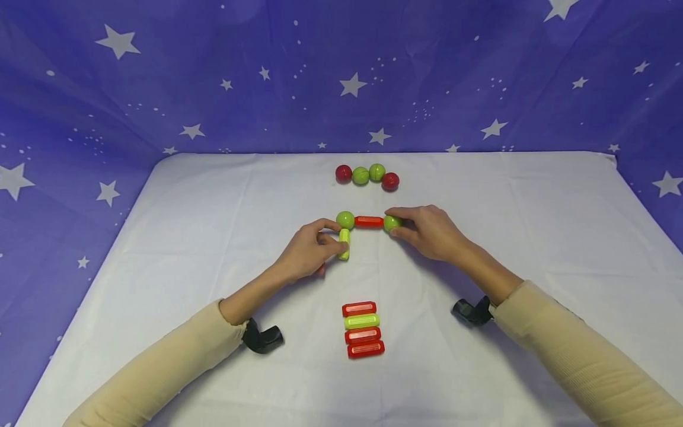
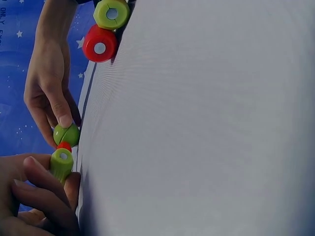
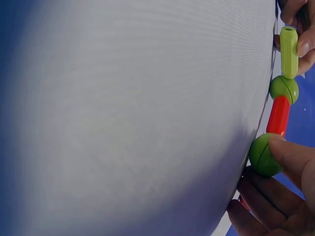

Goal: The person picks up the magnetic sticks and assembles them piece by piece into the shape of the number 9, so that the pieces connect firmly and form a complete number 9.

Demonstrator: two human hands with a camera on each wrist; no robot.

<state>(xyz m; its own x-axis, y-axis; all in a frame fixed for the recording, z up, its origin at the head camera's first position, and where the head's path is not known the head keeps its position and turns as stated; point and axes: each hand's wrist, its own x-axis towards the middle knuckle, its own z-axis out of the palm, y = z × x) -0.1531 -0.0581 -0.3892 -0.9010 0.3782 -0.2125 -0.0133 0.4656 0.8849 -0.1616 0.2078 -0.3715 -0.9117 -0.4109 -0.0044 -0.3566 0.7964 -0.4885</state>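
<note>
Sideways lettering (image 2: 2,24) on the blue starry cloth (image 2: 12,98) partly reads "ONLY EX".

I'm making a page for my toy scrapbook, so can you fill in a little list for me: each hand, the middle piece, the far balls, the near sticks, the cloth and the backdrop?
Left hand: pinches a yellow-green stick, one end at the left green ball
Right hand: holds the right green ball
Middle piece: red stick, between those two balls
Far balls: four; left to right red, green, green, red
Near sticks: four; farthest to nearest red, yellow-green, red, red
Cloth: white
Backdrop: blue, pale stars
</note>
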